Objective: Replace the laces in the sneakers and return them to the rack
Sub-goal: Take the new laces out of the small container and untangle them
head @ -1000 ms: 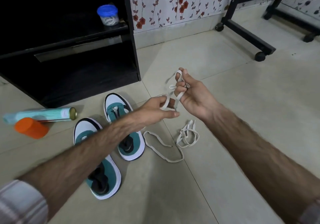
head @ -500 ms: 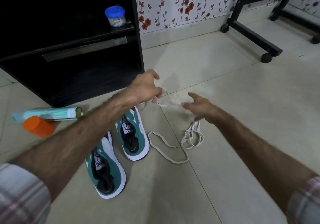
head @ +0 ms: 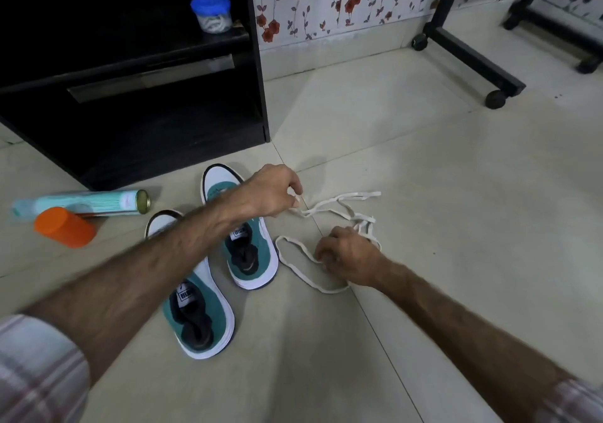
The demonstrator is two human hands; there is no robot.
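Two laces point(head: 339, 205), one at each hand point(head: 272, 190).

Two teal-and-white sneakers, unlaced, upright on the floor side by side, toes toward the black rack point(head: 254, 63): far sneaker point(head: 243, 243), near sneaker point(head: 199, 311), both partly hidden by a forearm. Right of them, two white flat laces loose on the tiles: far lace point(head: 339, 202) stretched out, near lace point(head: 293, 259) looped.
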